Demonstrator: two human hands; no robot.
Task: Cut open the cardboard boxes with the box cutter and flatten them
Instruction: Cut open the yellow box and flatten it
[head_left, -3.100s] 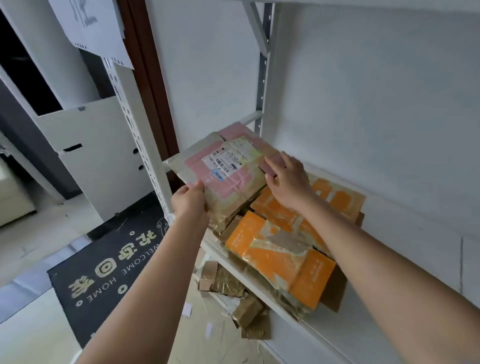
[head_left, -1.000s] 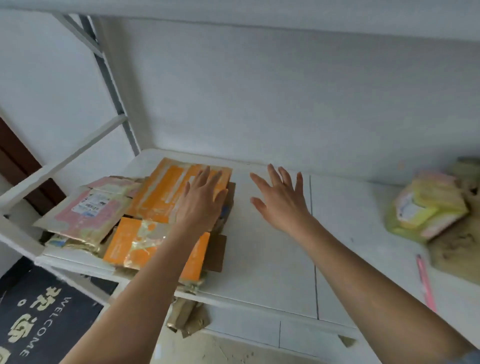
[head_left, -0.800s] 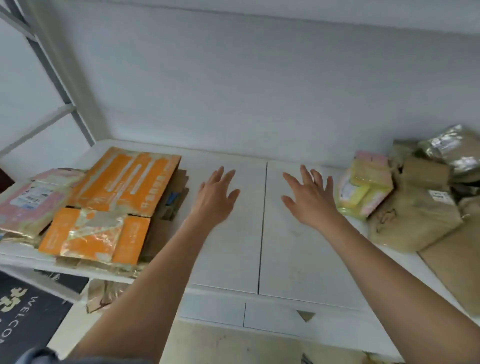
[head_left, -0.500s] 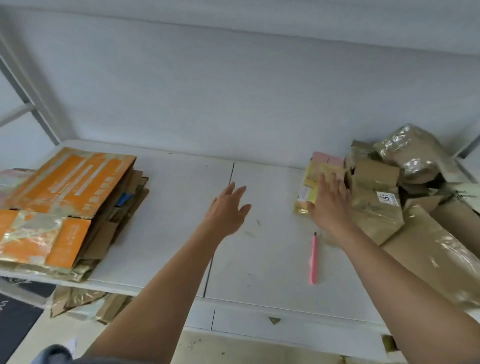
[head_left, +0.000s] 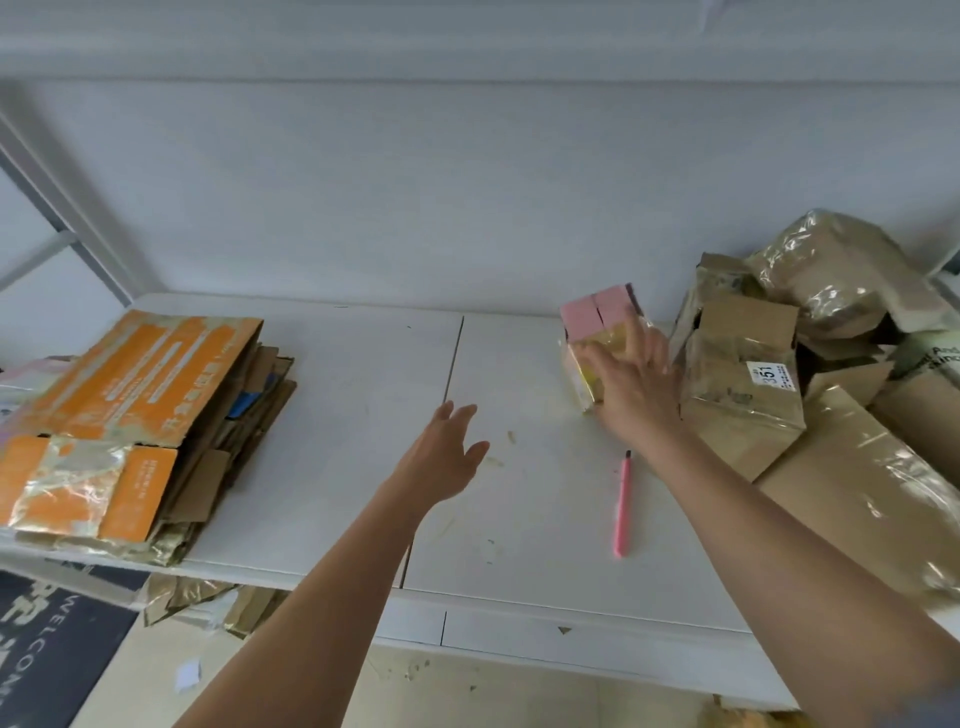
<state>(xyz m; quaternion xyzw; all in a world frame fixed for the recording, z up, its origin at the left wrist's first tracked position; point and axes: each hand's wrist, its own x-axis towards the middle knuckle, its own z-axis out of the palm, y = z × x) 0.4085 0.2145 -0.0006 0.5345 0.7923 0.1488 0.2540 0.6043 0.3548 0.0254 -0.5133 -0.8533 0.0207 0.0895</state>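
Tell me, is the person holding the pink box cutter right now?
No. The pink box cutter lies untouched on the white shelf, while the right hand grasps a small pink-topped box.

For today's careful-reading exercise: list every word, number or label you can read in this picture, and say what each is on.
"351": white sticker on a taped brown box.
"WELCO...", cut off: dark doormat.
"And", partial: pale package at the right edge.
White print on the orange flattened cardboard: too blurred to read.

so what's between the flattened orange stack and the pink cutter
Head view: only the open left hand hovering over bare white shelf; flattened orange stack left, pink cutter right.
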